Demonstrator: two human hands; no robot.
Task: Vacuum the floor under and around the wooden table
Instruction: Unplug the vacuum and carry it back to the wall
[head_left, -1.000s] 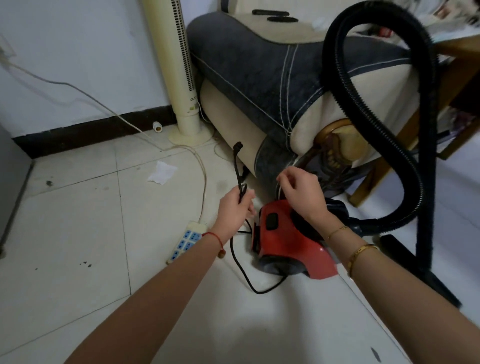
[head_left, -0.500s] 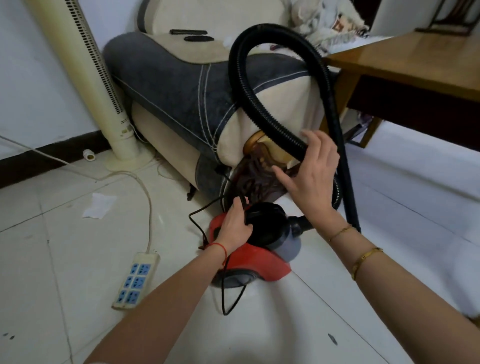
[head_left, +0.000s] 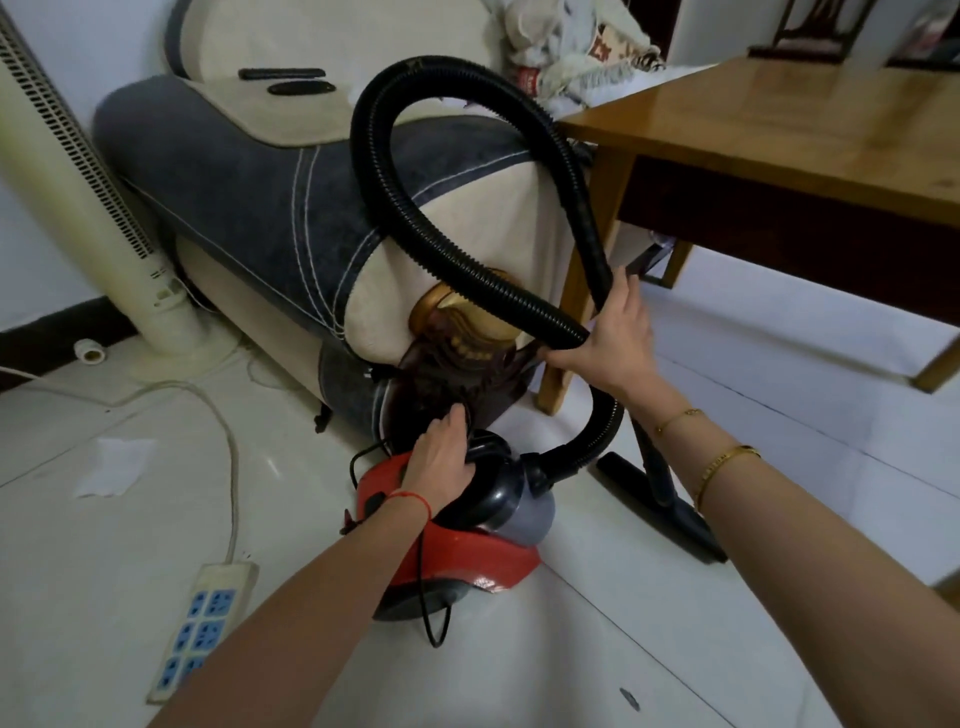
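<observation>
Two hands are working in the single head view. Item one: your left hand (head_left: 441, 462) is curling over the black handle on top of the red vacuum cleaner (head_left: 467, 540), gripping it. Item two: your right hand (head_left: 615, 338) is grasping the black hose (head_left: 415, 228) where the ribbed section is meeting the rigid wand (head_left: 582, 208). Item three: the floor nozzle (head_left: 660, 506) is resting on the tiles below your right grip. Item four: the wooden table (head_left: 779, 130) is standing just beyond that grip, its near leg right behind the wand. Item five: the power strip (head_left: 200, 623) is lying well left of your left grip. Advice: be keeping the hose loop clear of the table corner while lifting, and be watching the trailing cord under the canister.
</observation>
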